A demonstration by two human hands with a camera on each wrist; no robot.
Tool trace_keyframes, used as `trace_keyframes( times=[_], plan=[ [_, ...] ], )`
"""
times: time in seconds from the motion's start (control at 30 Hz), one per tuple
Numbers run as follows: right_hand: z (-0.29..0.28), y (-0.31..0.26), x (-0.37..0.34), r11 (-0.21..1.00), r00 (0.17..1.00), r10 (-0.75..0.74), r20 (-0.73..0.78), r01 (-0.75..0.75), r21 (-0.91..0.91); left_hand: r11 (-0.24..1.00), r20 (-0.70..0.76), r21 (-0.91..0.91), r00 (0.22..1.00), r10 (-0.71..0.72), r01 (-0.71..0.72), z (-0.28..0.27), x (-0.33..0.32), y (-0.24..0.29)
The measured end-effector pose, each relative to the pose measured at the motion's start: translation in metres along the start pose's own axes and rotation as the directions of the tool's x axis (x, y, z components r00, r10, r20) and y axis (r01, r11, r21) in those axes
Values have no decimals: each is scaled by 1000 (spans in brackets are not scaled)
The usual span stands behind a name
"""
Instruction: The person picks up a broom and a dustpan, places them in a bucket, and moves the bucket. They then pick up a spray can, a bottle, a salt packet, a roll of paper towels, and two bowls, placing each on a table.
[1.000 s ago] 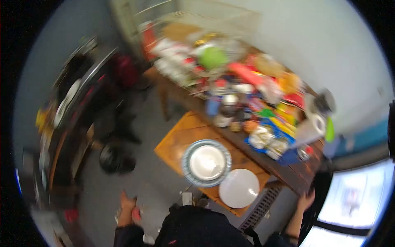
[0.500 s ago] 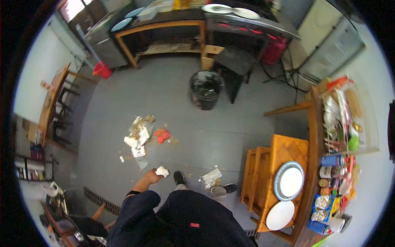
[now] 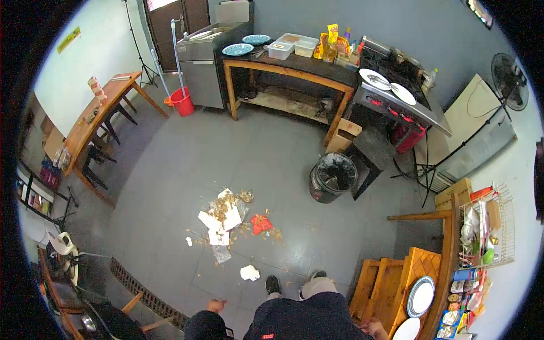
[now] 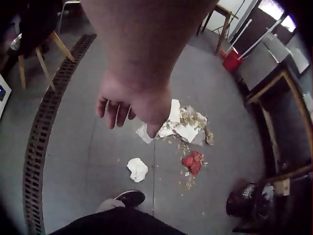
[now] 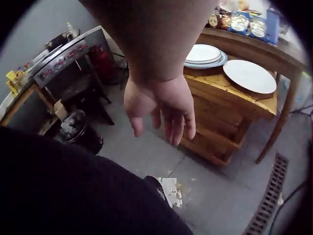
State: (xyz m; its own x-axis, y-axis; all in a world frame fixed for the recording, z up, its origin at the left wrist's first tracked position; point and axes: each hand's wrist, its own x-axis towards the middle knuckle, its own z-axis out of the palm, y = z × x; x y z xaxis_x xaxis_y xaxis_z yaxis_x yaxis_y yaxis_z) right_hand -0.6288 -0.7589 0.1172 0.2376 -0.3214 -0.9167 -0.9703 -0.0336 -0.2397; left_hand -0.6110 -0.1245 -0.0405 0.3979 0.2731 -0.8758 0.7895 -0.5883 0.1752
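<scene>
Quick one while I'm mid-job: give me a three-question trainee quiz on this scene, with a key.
1. True or false: the crumpled white wad lies inside the round black bin.
2. Choose: the left grip holds (A) a round white plate, (B) nothing, (C) a red bucket.
3. Fill in: the crumpled red scrap lies ____ from the dark left shoe than the wad does.

Key: 1. False; it lies on the grey floor. 2. B. 3. Farther.
</scene>
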Motion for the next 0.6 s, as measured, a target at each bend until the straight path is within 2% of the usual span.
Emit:
trace_keyframes(
  times=[0.07, 0.17, 0.23, 0.37, 0.5, 0.6],
  plan=[
    [7, -30, 0, 1000, 999, -1, 32, 0, 11, 950, 34, 237, 979, 199, -201, 27, 51, -34],
    [21, -74, 12, 1000, 998, -11, 63, 10, 9, 999, 44, 18, 998, -48, 47, 12, 15, 23],
    [31, -107, 32, 999, 996, -5, 93, 9, -40, 965, 67, -133, 974, -217, 224, -10, -4, 62],
    [51, -178, 91, 986, 993, -11, 119, 31, -164, 963, 119, -199, 980, -158, 179, -27, 42, 71],
    [60, -279, 164, 936, 991, -45, 123, 85, -340, 948, -15, -250, 978, -207, 197, -86, 89, 128],
    [55, -367, 205, 851, 988, -99, 117, 145, -504, 898, -105, -403, 965, -239, 178, -125, 99, 185]
  ],
)
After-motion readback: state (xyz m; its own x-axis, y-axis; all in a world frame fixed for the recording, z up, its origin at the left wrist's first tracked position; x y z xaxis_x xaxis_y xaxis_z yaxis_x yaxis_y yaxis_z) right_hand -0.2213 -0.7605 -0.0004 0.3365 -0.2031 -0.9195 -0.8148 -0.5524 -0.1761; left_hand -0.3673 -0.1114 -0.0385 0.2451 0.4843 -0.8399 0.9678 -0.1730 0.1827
